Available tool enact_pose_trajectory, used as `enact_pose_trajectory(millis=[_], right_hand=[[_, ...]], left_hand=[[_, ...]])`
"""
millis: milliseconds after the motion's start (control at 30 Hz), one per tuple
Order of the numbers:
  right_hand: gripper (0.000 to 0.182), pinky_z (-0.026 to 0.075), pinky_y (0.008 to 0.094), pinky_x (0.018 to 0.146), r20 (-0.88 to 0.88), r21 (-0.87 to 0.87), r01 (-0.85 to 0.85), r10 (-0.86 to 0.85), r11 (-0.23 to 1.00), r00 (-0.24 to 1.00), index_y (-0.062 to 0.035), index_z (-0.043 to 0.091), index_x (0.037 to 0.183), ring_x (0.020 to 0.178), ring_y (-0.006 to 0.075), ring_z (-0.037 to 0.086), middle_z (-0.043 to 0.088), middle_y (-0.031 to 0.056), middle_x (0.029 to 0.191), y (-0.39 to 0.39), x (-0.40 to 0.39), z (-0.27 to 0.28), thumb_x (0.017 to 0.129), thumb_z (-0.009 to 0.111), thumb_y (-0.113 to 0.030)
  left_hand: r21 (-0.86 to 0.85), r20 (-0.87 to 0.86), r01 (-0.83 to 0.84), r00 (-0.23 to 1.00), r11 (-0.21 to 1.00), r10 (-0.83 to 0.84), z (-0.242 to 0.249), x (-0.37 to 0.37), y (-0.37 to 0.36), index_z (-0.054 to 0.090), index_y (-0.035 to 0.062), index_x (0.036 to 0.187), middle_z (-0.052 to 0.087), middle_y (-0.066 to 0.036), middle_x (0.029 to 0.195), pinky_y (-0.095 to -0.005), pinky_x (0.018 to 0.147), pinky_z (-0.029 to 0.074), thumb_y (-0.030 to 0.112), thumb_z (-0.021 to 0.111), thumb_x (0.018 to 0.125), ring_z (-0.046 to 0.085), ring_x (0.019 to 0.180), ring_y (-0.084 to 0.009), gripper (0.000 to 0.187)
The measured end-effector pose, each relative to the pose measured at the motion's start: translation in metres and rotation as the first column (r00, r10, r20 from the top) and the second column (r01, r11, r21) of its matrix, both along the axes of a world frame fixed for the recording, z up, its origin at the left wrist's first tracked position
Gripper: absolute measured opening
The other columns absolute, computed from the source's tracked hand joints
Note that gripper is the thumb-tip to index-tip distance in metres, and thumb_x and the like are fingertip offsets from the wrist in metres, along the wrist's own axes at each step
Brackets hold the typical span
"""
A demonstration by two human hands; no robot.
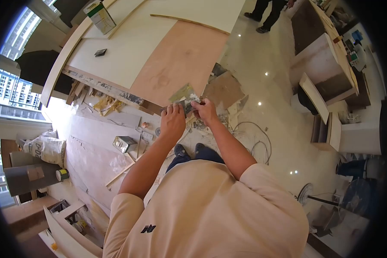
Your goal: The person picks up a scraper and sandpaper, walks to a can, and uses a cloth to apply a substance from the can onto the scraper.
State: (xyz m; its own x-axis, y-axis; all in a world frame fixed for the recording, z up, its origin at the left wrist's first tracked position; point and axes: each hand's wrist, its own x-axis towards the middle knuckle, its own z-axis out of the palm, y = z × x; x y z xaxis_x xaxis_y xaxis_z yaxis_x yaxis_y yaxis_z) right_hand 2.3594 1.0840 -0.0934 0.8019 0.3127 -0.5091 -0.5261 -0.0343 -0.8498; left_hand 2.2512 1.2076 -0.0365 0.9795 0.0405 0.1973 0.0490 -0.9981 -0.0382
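At the near corner of a reddish plywood sheet [172,64], my two hands are close together. The fingers of my left hand [173,121] are bent over a small dark flat piece [188,107] and grip its left side. My right hand [206,112] is closed in a pinch at the right side of that piece; what sits between its fingertips is too small to make out. Just beyond my fingers lies a yellowish, smeared patch [181,93] with whitish material beside it.
On the worktable's pale sheet [112,56] are a rectangular can [99,17], a small black object [100,52] and a wooden strip [189,23]. Offcuts [225,92], an open tin [124,144] and a cable [268,142] lie on the floor. A person [268,15] stands beyond.
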Motion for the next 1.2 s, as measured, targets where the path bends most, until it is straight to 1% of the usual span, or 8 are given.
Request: enact_pose_trajectory(millis=[133, 433, 600, 733, 867, 967, 1067, 1200], right_hand=[[0.022, 0.053, 0.0300, 0.051, -0.134, 0.053, -0.058, 0.065, 0.997, 0.989, -0.0023, 0.053, 0.096, 0.061, 0.0159, 0.061, 0.061, 0.0079, 0.079, 0.001, 0.009, 0.015, 0.086, 0.069, -0.014], [0.023, 0.057, 0.0322, 0.050, -0.055, 0.043, -0.171, 0.173, 0.984, 0.983, 0.0029, 0.055, 0.105, 0.065, 0.0193, 0.066, 0.064, 0.0120, 0.086, 0.003, 0.019, 0.009, 0.087, 0.065, -0.008], [0.025, 0.053, 0.0303, 0.049, 0.080, 0.071, -0.184, 0.178, 0.980, 0.981, 0.0049, 0.057, 0.104, 0.061, 0.0186, 0.065, 0.065, 0.0138, 0.079, 0.001, 0.021, -0.007, 0.085, 0.066, -0.009], [0.025, 0.053, 0.0276, 0.052, 0.295, -0.058, -0.218, 0.225, 0.974, 0.929, 0.0031, 0.057, 0.105, 0.062, 0.0143, 0.063, 0.065, 0.0096, 0.079, 0.004, 0.020, -0.043, 0.086, 0.066, -0.010], [0.022, 0.044, 0.0259, 0.050, 0.267, -0.070, -0.261, 0.271, 0.963, 0.925, 0.0015, 0.057, 0.103, 0.056, 0.0102, 0.057, 0.063, 0.0062, 0.071, -0.006, 0.023, -0.012, 0.087, 0.064, -0.012], [0.024, 0.045, 0.0276, 0.050, 0.171, 0.129, -0.214, 0.191, 0.968, 0.967, 0.0007, 0.057, 0.103, 0.055, 0.0105, 0.056, 0.063, 0.0058, 0.069, -0.005, 0.019, -0.022, 0.086, 0.065, -0.014], [0.025, 0.045, 0.0276, 0.052, 0.194, 0.059, -0.252, 0.237, 0.966, 0.952, -0.0005, 0.058, 0.105, 0.057, 0.0107, 0.057, 0.063, 0.0062, 0.072, -0.008, 0.022, -0.013, 0.086, 0.065, -0.014], [0.024, 0.050, 0.0354, 0.065, 0.350, 0.031, -0.265, 0.238, 0.964, 0.906, 0.0013, 0.056, 0.107, 0.071, 0.0244, 0.066, 0.066, 0.0174, 0.078, -0.008, 0.024, -0.021, 0.086, 0.059, -0.011]], left_hand=[[-0.034, -0.128, -0.049, 0.991, 0.998, 0.044, -0.005, 0.016, -0.005, 0.052, -0.0039, 0.120, 0.056, -0.017, 0.121, -0.0389, 0.089, 0.046, 0.013, 0.053, 0.083, 0.056, 0.109, -0.0287, 0.041], [-0.107, -0.113, -0.071, 0.992, 0.992, 0.059, -0.001, 0.035, -0.011, 0.054, -0.0054, 0.117, 0.057, -0.018, 0.115, -0.0387, 0.089, 0.046, 0.016, 0.057, 0.083, 0.056, 0.108, -0.0315, 0.040], [-0.163, -0.320, -0.173, 0.941, 0.971, 0.114, 0.003, 0.056, -0.025, 0.049, -0.0064, 0.123, 0.056, -0.020, 0.120, -0.0414, 0.094, 0.045, 0.012, 0.054, 0.084, 0.054, 0.114, -0.0337, 0.043], [-0.132, -0.228, -0.158, 0.965, 0.979, 0.126, -0.007, 0.052, -0.033, 0.046, -0.0076, 0.125, 0.054, -0.023, 0.125, -0.0425, 0.098, 0.044, 0.009, 0.053, 0.084, 0.051, 0.119, -0.0363, 0.045], [-0.120, -0.288, -0.220, 0.941, 0.968, 0.178, -0.004, 0.063, -0.044, 0.046, -0.0079, 0.126, 0.052, -0.025, 0.127, -0.0429, 0.100, 0.042, 0.009, 0.054, 0.084, 0.050, 0.121, -0.0375, 0.047], [-0.142, -0.326, -0.264, 0.923, 0.954, 0.207, 0.001, 0.059, -0.049, 0.045, -0.0078, 0.127, 0.052, -0.025, 0.127, -0.0428, 0.100, 0.042, 0.009, 0.054, 0.084, 0.050, 0.121, -0.0376, 0.047], [-0.138, -0.296, -0.244, 0.935, 0.960, 0.195, 0.001, 0.067, -0.047, 0.046, -0.0077, 0.126, 0.052, -0.025, 0.127, -0.0425, 0.100, 0.042, 0.010, 0.054, 0.084, 0.050, 0.121, -0.0376, 0.047], [-0.015, -0.263, -0.302, 0.921, 0.953, 0.288, -0.013, 0.081, -0.057, 0.046, -0.0076, 0.127, 0.052, -0.024, 0.129, -0.0421, 0.101, 0.042, 0.010, 0.052, 0.085, 0.050, 0.121, -0.0379, 0.046]])
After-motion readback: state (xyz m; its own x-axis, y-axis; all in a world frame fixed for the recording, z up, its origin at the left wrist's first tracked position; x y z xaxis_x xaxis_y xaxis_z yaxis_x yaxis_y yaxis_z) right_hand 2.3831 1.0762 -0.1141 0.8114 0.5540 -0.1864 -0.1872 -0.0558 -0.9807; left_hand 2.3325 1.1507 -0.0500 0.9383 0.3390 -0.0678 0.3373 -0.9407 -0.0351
